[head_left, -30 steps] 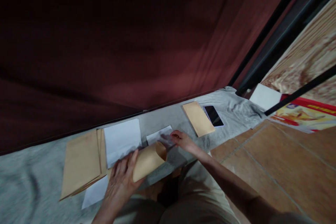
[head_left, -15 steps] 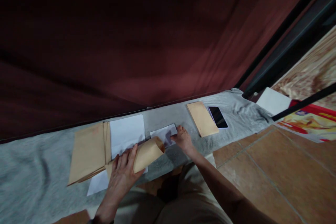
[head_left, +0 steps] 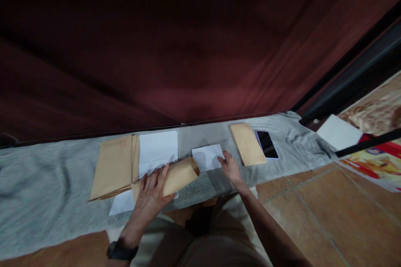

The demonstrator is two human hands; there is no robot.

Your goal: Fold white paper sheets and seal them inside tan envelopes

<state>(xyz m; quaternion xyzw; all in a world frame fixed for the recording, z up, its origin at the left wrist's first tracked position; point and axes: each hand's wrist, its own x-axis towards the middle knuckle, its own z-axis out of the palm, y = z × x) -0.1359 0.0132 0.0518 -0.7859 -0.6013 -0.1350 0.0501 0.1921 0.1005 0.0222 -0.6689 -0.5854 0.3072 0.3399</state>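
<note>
Brown envelope (head_left: 180,177) gripped by left hand (head_left: 152,192); right hand (head_left: 230,167) seemingly pinching white paper (head_left: 206,157).

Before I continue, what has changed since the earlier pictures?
The right hand and folded white paper have shifted slightly right, away from the bowed envelope, whose mouth looks narrower. The left hand still holds it; phone and flat envelope stay put.

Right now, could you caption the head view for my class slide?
Left hand around an open-mouthed brown envelope, right hand at a small white paper.
</note>
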